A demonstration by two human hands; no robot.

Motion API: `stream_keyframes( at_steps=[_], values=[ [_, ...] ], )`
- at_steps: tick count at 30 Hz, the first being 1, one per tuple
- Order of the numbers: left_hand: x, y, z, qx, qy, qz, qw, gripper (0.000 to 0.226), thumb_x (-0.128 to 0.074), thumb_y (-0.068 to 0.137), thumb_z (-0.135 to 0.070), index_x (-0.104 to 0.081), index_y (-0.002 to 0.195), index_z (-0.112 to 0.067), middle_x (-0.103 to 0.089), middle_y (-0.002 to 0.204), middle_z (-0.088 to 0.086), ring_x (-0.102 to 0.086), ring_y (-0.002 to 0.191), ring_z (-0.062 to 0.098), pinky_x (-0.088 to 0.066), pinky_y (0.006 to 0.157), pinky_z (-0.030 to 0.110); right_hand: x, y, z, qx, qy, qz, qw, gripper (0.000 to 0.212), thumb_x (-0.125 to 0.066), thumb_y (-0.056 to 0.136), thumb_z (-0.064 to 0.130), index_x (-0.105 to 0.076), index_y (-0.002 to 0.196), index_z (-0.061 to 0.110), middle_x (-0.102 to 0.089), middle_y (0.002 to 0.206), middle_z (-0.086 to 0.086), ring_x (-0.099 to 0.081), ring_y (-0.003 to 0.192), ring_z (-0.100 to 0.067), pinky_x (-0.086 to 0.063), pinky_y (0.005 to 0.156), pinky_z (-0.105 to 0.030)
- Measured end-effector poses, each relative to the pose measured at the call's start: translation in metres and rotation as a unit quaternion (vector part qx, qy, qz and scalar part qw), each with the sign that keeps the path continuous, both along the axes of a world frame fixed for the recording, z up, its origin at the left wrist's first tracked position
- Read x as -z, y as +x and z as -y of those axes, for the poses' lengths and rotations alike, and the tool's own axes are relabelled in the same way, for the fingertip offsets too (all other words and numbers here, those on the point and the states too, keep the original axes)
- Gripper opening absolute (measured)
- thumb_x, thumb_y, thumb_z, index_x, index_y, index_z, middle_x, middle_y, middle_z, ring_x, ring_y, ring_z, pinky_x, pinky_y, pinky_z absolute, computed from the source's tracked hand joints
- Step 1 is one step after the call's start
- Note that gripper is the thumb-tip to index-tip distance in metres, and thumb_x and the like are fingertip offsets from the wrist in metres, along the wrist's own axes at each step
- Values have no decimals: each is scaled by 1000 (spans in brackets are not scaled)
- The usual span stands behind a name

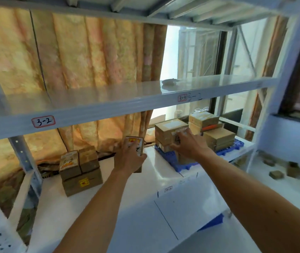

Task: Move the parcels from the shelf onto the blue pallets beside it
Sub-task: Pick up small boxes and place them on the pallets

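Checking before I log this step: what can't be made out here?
Head view only.
- Held parcel: lower part behind left hand; label blurred.
- Right hand: on the pallet stack, grip unclear from behind.
- Pallet: mostly under parcels.
- Brown things far right: motion-blurred.
- Lump on upper shelf: washed out by window glare.

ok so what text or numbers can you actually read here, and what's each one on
"3-2": red-bordered label on the middle shelf beam, left.
"3-3": smaller red-bordered label further right on that beam; the handwriting beside it looks like "3-2", blurred.
"4": handwritten on the front parcel at the right hand.
Too blurred: stickers on the held parcel in the left hand, on the left stack, and the small label on the lower shelf.
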State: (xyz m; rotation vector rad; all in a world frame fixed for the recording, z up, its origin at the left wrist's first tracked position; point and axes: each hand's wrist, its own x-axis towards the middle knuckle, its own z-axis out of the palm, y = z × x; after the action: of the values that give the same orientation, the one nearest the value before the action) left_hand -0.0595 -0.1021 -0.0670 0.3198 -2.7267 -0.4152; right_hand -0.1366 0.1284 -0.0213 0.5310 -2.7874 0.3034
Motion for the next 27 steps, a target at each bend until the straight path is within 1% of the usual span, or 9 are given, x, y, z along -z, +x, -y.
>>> stream_keyframes(
  at_steps=[2, 5, 8, 11, 13, 16, 19, 22, 27],
  values=[
    [-2, -10, -22, 14, -18, -7, 1000, 65, -55, 89, -55, -44, 148, -30, -24, 163, 5, -31, 143, 32, -35, 108, 44, -2, -4, -23, 20, 18, 7, 1000, 54, -56, 88, 63, -55, 132, 31, -46, 138, -5, -61, 106, -26, -44, 74, -35],
    [-7, -23, -54, 35, -20, -8, 999, 63, -55, 90, -54, -46, 147, -29, -24, 163, 7, -35, 142, 31, -36, 107, 42, -6, -8, -55, 27, 17, 7, 999, 54, -57, 88, 64, -55, 130, 31, -46, 135, -4, -61, 98, -22, -52, 78, -37],
    [-10, -36, -87, 50, -13, 7, 999, 64, -56, 91, -54, -44, 149, -28, -22, 164, 8, -39, 140, 33, -42, 104, 41, -10, -13, -87, 34, 9, 2, 999, 48, -60, 90, 59, -57, 127, 29, -48, 131, -5, -53, 87, -18, -45, 71, -33],
    [-15, -49, -121, 62, -16, 14, 998, 62, -56, 91, -52, -46, 147, -27, -26, 162, 8, -44, 134, 35, -44, 101, 42, -13, -20, -122, 52, 0, -4, 999, 45, -61, 89, 59, -59, 124, 32, -50, 131, -4, -58, 94, -22, -42, 73, -33],
    [-19, -62, -143, 69, -22, 18, 997, 62, -56, 90, -53, -47, 146, -27, -29, 160, 8, -47, 132, 36, -45, 99, 43, -12, -30, -145, 62, -11, 0, 998, 46, -60, 87, 61, -60, 122, 31, -54, 128, -4, -62, 98, -25, -45, 76, -34],
    [-23, -81, -173, 67, -6, 17, 998, 60, -57, 90, -53, -49, 144, -28, -34, 156, 9, -48, 131, 36, -45, 99, 43, -14, -53, -177, 61, 3, -1, 998, 51, -57, 84, 67, -61, 119, 31, -59, 124, -3, -64, 95, -24, -52, 80, -38],
    [-28, -104, -201, 60, 1, 8, 998, 60, -57, 90, -55, -49, 143, -27, -38, 153, 9, -49, 130, 36, -46, 97, 44, -20, -85, -208, 64, 24, -7, 998, 58, -54, 85, 68, -60, 126, 27, -55, 135, -7, -65, 100, -27, -49, 77, -36],
    [-27, -127, -227, 51, -4, 12, 999, 61, -57, 89, -56, -49, 143, -28, -38, 152, 8, -51, 128, 36, -45, 99, 44, -14, -116, -233, 66, 18, 0, 998, 67, -52, 85, 71, -57, 134, 26, -50, 142, -7, -63, 106, -28, -47, 80, -36],
    [-19, -164, -266, 41, -10, 38, 998, 64, -56, 90, -59, -45, 147, -29, -28, 160, 8, -46, 132, 38, -43, 102, 45, 9, -153, -267, 53, 4, 22, 998, 65, -56, 83, 70, -57, 133, 28, -54, 138, -5, -63, 106, -28, -47, 83, -37]
  ],
)
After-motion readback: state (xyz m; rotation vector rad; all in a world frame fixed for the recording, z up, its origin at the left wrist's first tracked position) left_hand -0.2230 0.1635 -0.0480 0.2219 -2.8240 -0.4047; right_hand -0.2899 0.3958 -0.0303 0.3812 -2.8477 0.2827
